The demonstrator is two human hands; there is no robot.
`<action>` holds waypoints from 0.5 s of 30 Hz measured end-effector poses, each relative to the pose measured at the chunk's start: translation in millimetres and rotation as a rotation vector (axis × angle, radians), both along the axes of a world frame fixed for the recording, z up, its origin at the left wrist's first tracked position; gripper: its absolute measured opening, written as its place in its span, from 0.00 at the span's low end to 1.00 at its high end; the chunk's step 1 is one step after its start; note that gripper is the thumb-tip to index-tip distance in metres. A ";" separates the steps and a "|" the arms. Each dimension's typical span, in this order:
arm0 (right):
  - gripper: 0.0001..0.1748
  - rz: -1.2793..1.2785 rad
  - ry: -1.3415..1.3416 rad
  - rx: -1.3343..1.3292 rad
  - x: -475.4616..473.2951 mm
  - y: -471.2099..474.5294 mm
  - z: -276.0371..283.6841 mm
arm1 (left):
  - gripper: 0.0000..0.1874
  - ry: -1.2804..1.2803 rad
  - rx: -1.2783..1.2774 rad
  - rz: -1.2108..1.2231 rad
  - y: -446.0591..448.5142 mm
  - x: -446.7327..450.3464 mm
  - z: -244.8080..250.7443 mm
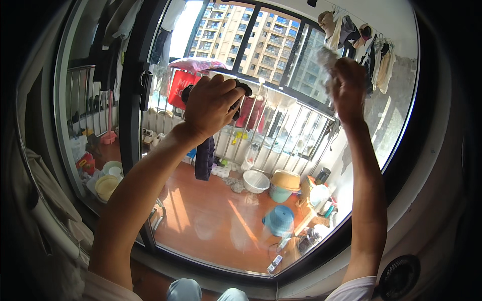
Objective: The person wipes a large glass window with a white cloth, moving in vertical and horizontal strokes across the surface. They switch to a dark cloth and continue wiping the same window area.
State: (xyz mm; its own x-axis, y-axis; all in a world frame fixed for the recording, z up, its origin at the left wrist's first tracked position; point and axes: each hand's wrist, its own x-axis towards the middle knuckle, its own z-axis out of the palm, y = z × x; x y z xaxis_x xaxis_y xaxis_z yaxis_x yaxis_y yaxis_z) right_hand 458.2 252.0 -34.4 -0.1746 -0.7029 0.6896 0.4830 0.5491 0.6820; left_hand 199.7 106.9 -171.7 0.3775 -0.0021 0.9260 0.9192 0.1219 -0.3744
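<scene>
My left hand [214, 103] is raised before a sliding glass door, its fingers closed around a black object [244, 88] with rounded ends. The hand covers most of that object, so its kind is unclear. Below the wrist hangs a strip of dark fabric [204, 161]; whether it is joined to the black object I cannot tell. Higher up on the right, my right hand [350, 88] grips a crumpled greyish-white wad [327, 60], cloth or paper, blurred by motion. It is at or close to the door's glass pane [241, 222], which bears hazy smears.
Beyond the glass lies a balcony with a metal railing [276, 126], a white basin [256, 181], an upturned blue bucket [279, 220] and a power strip [275, 264]. The black door frame [134, 124] with its handle [146, 90] stands left. A small black fan [400, 276] is low right.
</scene>
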 end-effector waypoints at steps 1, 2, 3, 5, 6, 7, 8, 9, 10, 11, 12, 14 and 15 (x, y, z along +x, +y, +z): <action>0.10 -0.004 0.057 -0.205 3.4 2.9 18.7 | 0.11 0.022 0.055 -0.055 1.0 0.3 0.5; 0.09 -0.051 0.164 -0.350 6.5 4.0 37.3 | 0.11 0.021 0.063 -0.052 1.5 0.7 0.1; 0.09 -0.059 0.250 -0.302 -8.0 3.8 39.5 | 0.11 0.022 0.071 -0.048 2.5 1.0 0.1; 0.11 0.052 0.233 -0.201 -46.7 -1.7 33.2 | 0.11 0.024 0.081 -0.047 3.6 0.9 -1.4; 0.13 0.159 0.104 -0.108 -81.6 -4.7 7.8 | 0.11 0.023 0.082 -0.055 3.9 0.0 -2.4; 0.15 0.160 -0.073 -0.057 -97.2 -9.4 -10.0 | 0.12 -0.005 0.059 -0.054 3.9 -1.1 -4.2; 0.17 0.135 -0.286 0.024 -104.7 -13.8 -20.7 | 0.13 0.013 0.050 -0.051 3.4 -2.8 -5.9; 0.17 0.137 -0.300 0.003 -101.9 -11.1 -19.4 | 0.16 0.009 0.014 -0.037 2.7 -4.3 -7.9; 0.17 0.103 -0.348 -0.029 -94.4 -7.8 -13.1 | 0.18 0.004 -0.018 -0.020 1.4 -6.6 -9.5; 0.14 0.076 -0.297 -0.053 -78.3 -2.7 2.2 | 0.18 0.064 0.036 -0.036 1.1 -7.7 -11.1; 0.09 0.021 -0.164 0.057 -52.3 3.1 33.2 | 0.17 0.043 0.016 -0.033 0.2 -9.4 -12.4; 0.09 0.252 -0.065 -0.480 -20.1 17.3 64.3 | 0.14 0.065 0.045 -0.084 1.1 -10.4 -13.6; 0.11 0.204 0.030 -0.512 -20.6 25.3 73.2 | 0.15 0.047 0.036 -0.072 1.3 -10.5 -13.9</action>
